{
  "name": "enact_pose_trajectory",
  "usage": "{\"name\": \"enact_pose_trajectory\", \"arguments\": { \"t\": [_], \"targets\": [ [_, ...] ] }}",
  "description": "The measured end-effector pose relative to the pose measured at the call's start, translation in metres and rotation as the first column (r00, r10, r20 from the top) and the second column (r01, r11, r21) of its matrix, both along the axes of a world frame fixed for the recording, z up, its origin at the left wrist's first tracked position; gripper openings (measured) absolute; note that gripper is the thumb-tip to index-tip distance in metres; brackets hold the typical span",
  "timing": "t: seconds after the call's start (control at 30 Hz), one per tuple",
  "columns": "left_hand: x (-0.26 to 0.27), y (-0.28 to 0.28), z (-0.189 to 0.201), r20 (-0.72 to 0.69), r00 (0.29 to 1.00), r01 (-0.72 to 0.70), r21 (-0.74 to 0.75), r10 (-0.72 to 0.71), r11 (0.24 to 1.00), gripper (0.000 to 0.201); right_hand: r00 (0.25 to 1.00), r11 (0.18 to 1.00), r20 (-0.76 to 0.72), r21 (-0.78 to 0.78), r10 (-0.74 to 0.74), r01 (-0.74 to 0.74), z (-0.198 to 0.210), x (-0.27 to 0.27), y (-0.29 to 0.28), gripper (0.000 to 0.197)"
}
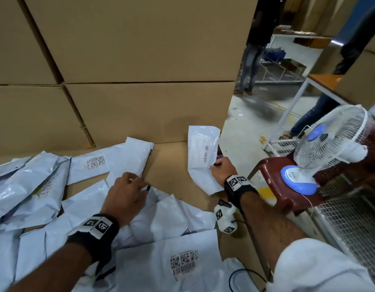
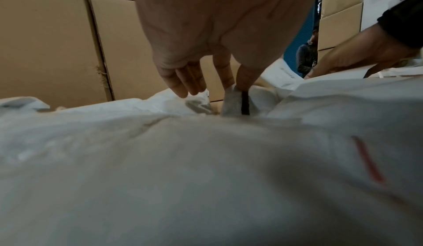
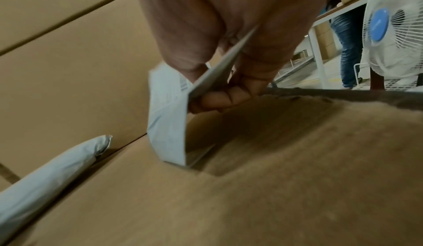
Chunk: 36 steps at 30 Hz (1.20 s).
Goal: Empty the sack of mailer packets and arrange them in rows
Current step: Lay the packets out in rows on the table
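Observation:
Several white mailer packets (image 1: pixel 45 186) lie in a loose heap on a cardboard surface (image 1: pixel 174 165). My left hand (image 1: pixel 127 192) reaches over the heap and pinches the corner of one packet (image 2: pixel 233 101) between thumb and forefinger, the other fingers (image 2: pixel 183 81) hanging straight. My right hand (image 1: pixel 221 171) grips a flat white packet (image 1: pixel 201 152) by its lower edge and holds it upright above the cardboard; in the right wrist view this held packet (image 3: pixel 167 116) bends below the curled fingers (image 3: pixel 217 99). No sack is visible.
Tall stacked cardboard boxes (image 1: pixel 129 60) wall off the back. A white and blue fan (image 1: pixel 329 140) stands on a brown plastic stool (image 1: pixel 287 186) to the right, beside wire mesh racks (image 1: pixel 351 224). People stand in the aisle beyond (image 1: pixel 254 49).

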<state>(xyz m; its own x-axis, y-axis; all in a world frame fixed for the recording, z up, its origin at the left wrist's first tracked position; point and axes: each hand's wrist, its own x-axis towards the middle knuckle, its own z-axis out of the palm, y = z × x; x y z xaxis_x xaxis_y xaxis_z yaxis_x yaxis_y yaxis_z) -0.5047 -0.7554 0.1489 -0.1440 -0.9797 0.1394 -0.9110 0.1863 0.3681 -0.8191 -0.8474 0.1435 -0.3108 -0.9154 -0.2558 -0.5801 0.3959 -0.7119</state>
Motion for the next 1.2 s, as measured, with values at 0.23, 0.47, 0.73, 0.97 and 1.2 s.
{"name": "enact_pose_trajectory", "arguments": {
  "t": [0.23,0.47,0.73,0.97,1.2],
  "targets": [
    [0.019,-0.018,0.002,0.036,0.952,-0.306,0.116,0.304,0.945,0.055,0.987,0.998,-0.159,-0.057,-0.003,-0.006,0.010,-0.011,-0.001,0.033],
    [0.012,-0.034,0.000,0.229,0.905,-0.392,0.122,0.358,0.912,0.085,0.641,0.813,-0.541,0.152,0.545,-0.562,0.001,0.018,0.020,0.077],
    [-0.010,-0.049,0.025,0.159,0.934,-0.343,0.147,0.321,0.928,0.054,0.680,0.840,-0.498,0.248,0.538,-0.483,-0.003,0.007,0.022,0.076],
    [-0.047,-0.070,0.041,-0.371,0.882,-0.135,0.392,0.290,0.910,0.037,0.847,0.844,-0.151,-0.104,0.509,-0.525,0.014,0.046,0.024,0.066],
    [-0.055,-0.080,0.014,-0.602,0.729,0.013,0.488,0.326,0.873,0.040,0.819,0.815,0.037,-0.137,0.573,-0.563,0.016,0.078,0.027,0.079]
  ]
}}
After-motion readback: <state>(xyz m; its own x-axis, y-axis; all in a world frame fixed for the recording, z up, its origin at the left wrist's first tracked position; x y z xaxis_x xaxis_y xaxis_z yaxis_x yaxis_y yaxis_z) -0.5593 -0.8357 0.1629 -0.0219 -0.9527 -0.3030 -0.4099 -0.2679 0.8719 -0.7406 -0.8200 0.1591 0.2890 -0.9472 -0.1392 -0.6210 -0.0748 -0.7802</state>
